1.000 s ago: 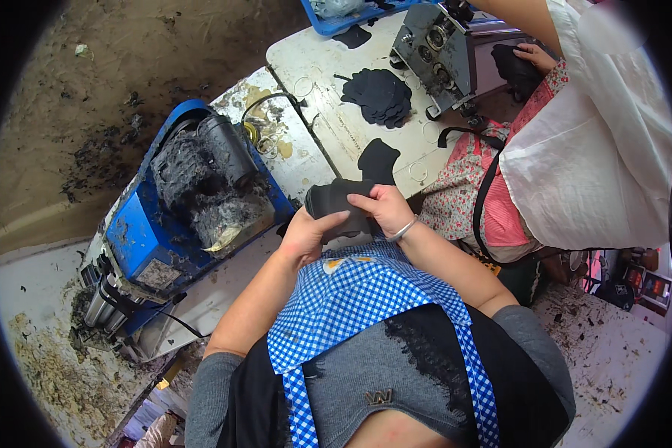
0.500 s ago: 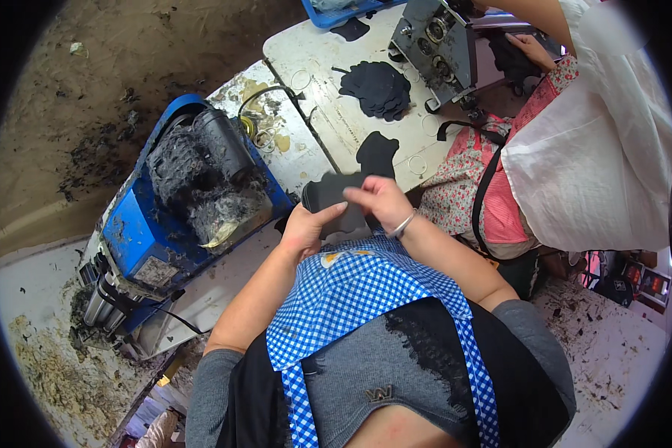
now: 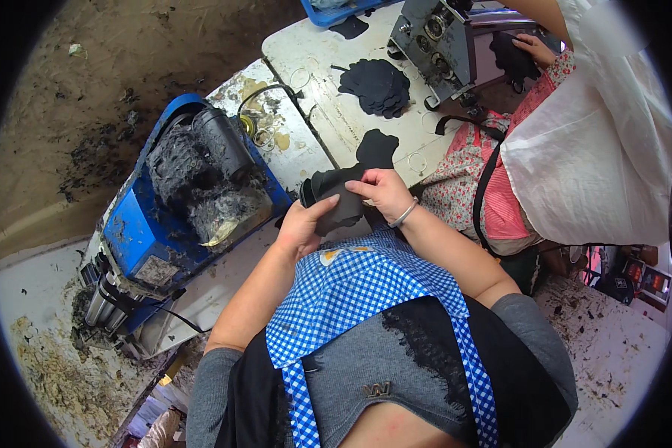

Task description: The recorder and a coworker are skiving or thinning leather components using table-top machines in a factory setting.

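My left hand (image 3: 305, 224) grips a small stack of thin, dark grey cut-out pieces (image 3: 334, 200) with wavy edges, thumb on top. Its left edge curls up in several layers. My right hand (image 3: 381, 196) pinches the right edge of the pieces between thumb and fingers. Just beyond them, a single black cut-out piece (image 3: 378, 149) lies flat on the white table (image 3: 328, 112). Farther off is a heaped pile of similar black pieces (image 3: 375, 88).
At left stands a blue machine (image 3: 138, 224) covered in grey fluff, with a dark roller. A metal roller machine (image 3: 434, 48) sits at far right, where a co-worker's hand (image 3: 536, 49) holds black pieces. A blue basket (image 3: 343, 15) stands at the far edge.
My right hand has come down onto the right edge of the stack and pinches it. The stack now curls more at left. The co-worker's hand has shifted slightly right with the black pieces.
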Demonstrator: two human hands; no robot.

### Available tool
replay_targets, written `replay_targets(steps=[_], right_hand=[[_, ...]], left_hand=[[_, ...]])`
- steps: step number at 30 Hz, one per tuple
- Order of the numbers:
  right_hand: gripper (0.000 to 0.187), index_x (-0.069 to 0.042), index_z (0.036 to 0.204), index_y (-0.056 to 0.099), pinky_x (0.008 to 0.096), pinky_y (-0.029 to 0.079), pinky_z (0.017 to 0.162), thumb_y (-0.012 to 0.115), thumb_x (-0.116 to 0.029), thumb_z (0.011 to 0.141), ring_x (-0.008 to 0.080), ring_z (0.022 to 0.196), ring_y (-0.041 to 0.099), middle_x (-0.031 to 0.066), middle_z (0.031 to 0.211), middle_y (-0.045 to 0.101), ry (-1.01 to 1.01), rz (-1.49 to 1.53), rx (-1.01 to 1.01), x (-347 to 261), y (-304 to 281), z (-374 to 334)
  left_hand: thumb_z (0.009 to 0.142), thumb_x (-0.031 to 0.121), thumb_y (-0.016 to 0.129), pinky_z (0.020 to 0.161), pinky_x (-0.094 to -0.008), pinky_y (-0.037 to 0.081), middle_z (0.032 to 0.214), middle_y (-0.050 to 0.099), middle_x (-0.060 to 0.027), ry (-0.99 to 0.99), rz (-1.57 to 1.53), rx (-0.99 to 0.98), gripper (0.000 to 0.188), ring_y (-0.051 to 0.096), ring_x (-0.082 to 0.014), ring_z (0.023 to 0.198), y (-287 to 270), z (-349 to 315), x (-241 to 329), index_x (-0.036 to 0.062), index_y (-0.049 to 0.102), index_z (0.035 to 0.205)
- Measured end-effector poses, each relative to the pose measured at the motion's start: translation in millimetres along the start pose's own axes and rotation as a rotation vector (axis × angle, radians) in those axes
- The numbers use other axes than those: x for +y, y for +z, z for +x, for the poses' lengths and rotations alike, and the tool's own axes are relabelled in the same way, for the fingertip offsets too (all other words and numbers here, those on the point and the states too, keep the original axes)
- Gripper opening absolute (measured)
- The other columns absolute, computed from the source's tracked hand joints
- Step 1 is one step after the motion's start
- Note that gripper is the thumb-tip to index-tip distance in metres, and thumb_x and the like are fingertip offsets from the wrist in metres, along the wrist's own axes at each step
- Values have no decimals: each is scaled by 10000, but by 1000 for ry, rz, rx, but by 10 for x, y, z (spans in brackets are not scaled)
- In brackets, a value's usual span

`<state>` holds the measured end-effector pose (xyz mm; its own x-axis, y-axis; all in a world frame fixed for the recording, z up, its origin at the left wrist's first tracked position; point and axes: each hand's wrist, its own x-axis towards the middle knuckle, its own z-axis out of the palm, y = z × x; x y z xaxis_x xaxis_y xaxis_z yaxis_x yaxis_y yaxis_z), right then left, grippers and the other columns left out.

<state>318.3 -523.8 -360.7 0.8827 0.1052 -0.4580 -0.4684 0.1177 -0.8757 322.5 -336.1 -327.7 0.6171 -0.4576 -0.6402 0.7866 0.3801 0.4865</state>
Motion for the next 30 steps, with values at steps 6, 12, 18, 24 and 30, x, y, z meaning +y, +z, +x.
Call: replay_targets(steps=[6, 12, 18, 24, 30], right_hand=[[327, -9, 622, 565, 242, 353, 448, 685, -255, 801, 69, 481, 441, -23, 517, 481, -45, -164, 232, -74, -111, 62], [290, -27, 850, 624, 226, 447, 620, 708, -296, 783, 77, 713, 529, -1, 795, 584, -327, -533, 444, 221, -437, 345], [232, -7, 760, 629, 218, 421, 539, 736, -213, 754, 57, 582, 505, -14, 652, 579, 5, 78, 25, -76, 66, -69], [470, 2, 921, 581, 237, 471, 668, 792, -330, 664, 116, 645, 541, 57, 763, 598, -379, -1202, 780, 198, -528, 282], [223, -9, 735, 626, 204, 421, 574, 750, -195, 742, 46, 614, 498, -24, 682, 589, 55, 2, -75, -50, 110, -98]], left_hand=[[823, 57, 619, 816, -396, 517, 1037, 606, -137, 2, -80, -3, 338, 617, -251, 920, 16, -85, 74, -23, 525, 1137], [790, 25, 657, 769, -370, 532, 1020, 618, -121, 141, 72, 96, 344, 628, -238, 886, 59, -37, 22, -20, 545, 1112], [784, 33, 664, 776, -381, 531, 1023, 614, -129, 37, -20, 78, 335, 629, -247, 883, 9, -10, -3, -18, 548, 1095], [789, 57, 664, 741, -367, 542, 969, 632, -131, 42, -8, 166, 288, 641, -236, 825, 46, -30, 52, -24, 573, 1050], [793, 72, 672, 720, -355, 542, 974, 627, -108, 123, 197, 120, 326, 630, -210, 844, -9, 14, -84, -13, 559, 1086]])
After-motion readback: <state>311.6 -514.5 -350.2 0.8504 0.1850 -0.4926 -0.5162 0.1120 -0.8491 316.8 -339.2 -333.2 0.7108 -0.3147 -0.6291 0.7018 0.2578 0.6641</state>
